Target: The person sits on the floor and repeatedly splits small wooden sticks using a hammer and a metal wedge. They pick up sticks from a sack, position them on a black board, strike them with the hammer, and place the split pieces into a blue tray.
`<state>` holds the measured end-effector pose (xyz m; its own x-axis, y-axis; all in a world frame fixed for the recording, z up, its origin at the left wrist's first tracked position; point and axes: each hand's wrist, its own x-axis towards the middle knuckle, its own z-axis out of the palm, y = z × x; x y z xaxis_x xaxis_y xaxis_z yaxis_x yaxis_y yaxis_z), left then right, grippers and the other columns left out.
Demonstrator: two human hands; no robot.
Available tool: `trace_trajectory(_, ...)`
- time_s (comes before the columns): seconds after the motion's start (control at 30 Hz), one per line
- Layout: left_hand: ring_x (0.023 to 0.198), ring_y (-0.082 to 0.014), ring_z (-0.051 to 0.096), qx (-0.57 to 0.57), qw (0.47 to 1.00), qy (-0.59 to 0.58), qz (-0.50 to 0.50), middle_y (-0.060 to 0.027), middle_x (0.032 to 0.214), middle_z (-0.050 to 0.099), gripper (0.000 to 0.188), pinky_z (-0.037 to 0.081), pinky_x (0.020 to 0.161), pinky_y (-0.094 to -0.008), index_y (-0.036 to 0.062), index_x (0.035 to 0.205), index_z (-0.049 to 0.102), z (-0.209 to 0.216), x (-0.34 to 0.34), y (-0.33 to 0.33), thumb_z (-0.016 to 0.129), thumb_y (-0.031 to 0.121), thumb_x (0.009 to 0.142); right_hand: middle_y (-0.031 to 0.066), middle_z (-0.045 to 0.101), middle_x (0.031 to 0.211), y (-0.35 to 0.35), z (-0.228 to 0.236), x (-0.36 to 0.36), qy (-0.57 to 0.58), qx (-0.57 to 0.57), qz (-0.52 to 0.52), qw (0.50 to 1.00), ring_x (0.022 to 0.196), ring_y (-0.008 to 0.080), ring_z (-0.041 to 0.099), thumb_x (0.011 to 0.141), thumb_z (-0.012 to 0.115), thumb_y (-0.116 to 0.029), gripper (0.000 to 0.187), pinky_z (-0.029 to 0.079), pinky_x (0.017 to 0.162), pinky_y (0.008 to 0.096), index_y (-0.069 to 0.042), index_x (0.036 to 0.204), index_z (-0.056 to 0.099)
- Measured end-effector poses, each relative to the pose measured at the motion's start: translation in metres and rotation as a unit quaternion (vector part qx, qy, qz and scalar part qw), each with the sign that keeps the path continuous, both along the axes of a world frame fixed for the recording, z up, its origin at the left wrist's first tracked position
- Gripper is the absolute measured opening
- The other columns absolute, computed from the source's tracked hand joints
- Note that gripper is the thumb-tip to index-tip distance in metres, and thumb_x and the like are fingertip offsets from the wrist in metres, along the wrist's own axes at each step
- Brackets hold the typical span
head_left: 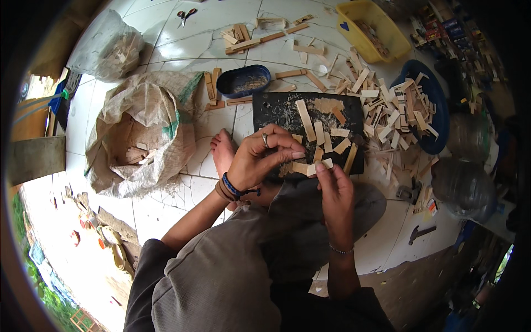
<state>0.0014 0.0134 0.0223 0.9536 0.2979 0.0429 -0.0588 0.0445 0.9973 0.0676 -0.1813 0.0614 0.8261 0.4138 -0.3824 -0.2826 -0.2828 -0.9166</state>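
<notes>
My right hand [336, 189] pinches a small pale wooden piece [327, 164] between thumb and fingertips, over the near part of a black board [264, 117]. Close by on its left, my left hand [268, 150] has thumb and fingertips pressed together; whatever they hold is too small or hidden to make out. Just below those fingertips is another short wooden strip [299, 168]. Beyond both hands, several loose strips lie on the board, among them a long pale strip [305, 119]. Brown dust and pale smears cover the board's far part.
Right of the board, a heap of wooden strips spills from a blue basin [441, 127]. A yellow tub [344, 27], a dark blue oval tray [222, 83] and scissors [186, 16] lie farther off. An open woven sack [99, 138] stands left; a hammer [421, 233] lies near right.
</notes>
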Motion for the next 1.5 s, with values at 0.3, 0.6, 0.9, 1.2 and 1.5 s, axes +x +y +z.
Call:
trace_trajectory(0.3, 0.098, -0.0145, 0.067, -0.049, 0.999, 0.016, 0.000, -0.0056, 0.105, 0.069, 0.019, 0.054, 0.090, -0.0296, 0.0007, 0.111, 0.076, 0.003, -0.008, -0.013, 0.077, 0.005, 0.093, -0.0006, 0.069, 0.088, 0.003, 0.004, -0.002, 0.007, -0.004, -0.001, 1.000, 0.079, 0.0011, 0.057, 0.106, 0.064, -0.024, 0.025, 0.044, 0.069, 0.0203, 0.000, 0.100, 0.068)
trace_trajectory(0.6, 0.100, -0.0165, 0.069, 0.066, 0.998, -0.020, -0.002, -0.0066, 0.102, 0.078, 0.013, 0.054, 0.089, -0.0305, 0.0016, 0.104, 0.078, 0.005, -0.009, -0.018, 0.076, 0.004, 0.092, 0.0017, 0.071, 0.090, 0.006, -0.003, -0.004, -0.005, 0.028, -0.014, 1.000, 0.076, 0.0008, 0.057, 0.106, 0.065, -0.024, 0.025, 0.044, 0.066, 0.0209, 0.000, 0.101, 0.068)
trace_trajectory(0.9, 0.097, -0.0198, 0.068, 0.216, 0.974, -0.069, -0.020, -0.0060, 0.107, 0.079, 0.013, 0.051, 0.089, -0.0323, 0.0034, 0.105, 0.078, 0.014, -0.006, -0.010, 0.075, 0.005, 0.092, 0.0002, 0.071, 0.082, 0.005, -0.011, -0.004, -0.019, 0.024, -0.016, 0.999, 0.064, -0.0007, 0.050, 0.105, 0.067, -0.026, 0.027, 0.039, 0.055, 0.0223, 0.000, 0.100, 0.069)
trace_trajectory(1.2, 0.090, -0.0205, 0.064, 0.253, 0.965, -0.074, 0.001, -0.0055, 0.107, 0.079, 0.015, 0.051, 0.086, -0.0335, 0.0064, 0.106, 0.078, 0.013, -0.006, -0.012, 0.074, 0.005, 0.092, -0.0011, 0.067, 0.078, 0.005, -0.018, -0.004, -0.041, 0.019, -0.016, 0.999, 0.062, -0.0003, 0.047, 0.104, 0.068, -0.028, 0.028, 0.038, 0.054, 0.0231, 0.000, 0.100, 0.070)
trace_trajectory(1.5, 0.088, -0.0212, 0.063, 0.382, 0.915, -0.131, -0.007, -0.0003, 0.114, 0.077, 0.038, 0.051, 0.082, -0.0315, 0.0111, 0.113, 0.076, 0.011, -0.007, -0.009, 0.077, 0.002, 0.077, -0.0004, 0.066, 0.076, 0.005, -0.016, -0.002, -0.044, 0.015, -0.008, 0.999, 0.063, 0.0008, 0.049, 0.104, 0.068, -0.028, 0.028, 0.039, 0.055, 0.0238, 0.000, 0.100, 0.070)
